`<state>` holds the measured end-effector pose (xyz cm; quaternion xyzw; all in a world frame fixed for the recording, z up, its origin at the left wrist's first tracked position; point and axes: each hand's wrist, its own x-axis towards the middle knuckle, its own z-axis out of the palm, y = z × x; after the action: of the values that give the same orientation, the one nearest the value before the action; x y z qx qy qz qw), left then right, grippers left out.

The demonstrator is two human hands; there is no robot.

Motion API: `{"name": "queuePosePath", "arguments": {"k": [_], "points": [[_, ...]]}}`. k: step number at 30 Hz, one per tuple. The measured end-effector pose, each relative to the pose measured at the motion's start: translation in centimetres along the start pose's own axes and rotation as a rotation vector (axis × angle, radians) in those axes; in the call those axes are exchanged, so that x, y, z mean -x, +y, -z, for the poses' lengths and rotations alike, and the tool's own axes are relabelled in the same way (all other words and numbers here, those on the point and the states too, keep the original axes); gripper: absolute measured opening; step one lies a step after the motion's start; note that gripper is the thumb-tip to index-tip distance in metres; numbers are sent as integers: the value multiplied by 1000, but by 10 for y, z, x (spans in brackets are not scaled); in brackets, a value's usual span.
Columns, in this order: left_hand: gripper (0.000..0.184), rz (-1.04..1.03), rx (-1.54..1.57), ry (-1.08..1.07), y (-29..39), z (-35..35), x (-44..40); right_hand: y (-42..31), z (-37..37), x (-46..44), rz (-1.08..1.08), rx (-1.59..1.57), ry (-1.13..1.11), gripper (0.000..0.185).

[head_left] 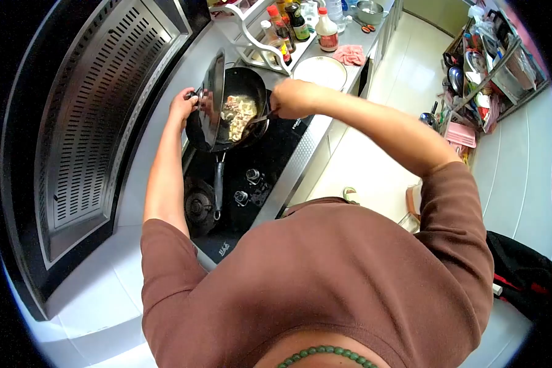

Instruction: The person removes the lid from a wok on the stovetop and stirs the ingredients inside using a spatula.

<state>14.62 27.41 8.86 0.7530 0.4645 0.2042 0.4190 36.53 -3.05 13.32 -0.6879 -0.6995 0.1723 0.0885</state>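
L hand (182,107) had its grip on the lid (212,101), tilted up over the wok (242,77); R hand (292,99) grip clenched a spatula (259,119) w/ tip at the food (238,114).

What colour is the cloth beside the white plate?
Pink; the cloth shows best in the head view.

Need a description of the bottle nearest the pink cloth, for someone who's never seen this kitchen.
From the black cooktop and wok, go past the round white plate to the pink cloth. The bottle stands right beside it: pale, rounded body, red cap, red label, unlike the dark, green-labelled bottle next to it.
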Motion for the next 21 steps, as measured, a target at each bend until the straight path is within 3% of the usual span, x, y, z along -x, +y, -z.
{"name": "queuePosePath", "arguments": {"k": [7, 14, 18, 21], "points": [[36, 4, -7, 9, 14, -2, 13, -1, -59, -52, -82, -247, 292, 19], [36, 4, 13, 14, 14, 1, 18, 2, -104, -112, -87, -92, 295, 23], [35, -24, 17, 6, -1, 7, 13, 3, -72, -59, -29, -109, 174, 19], [35, -6, 66, 27, 3, 5, 19, 15, -36, -36, 13, 19, 234, 18]]}}
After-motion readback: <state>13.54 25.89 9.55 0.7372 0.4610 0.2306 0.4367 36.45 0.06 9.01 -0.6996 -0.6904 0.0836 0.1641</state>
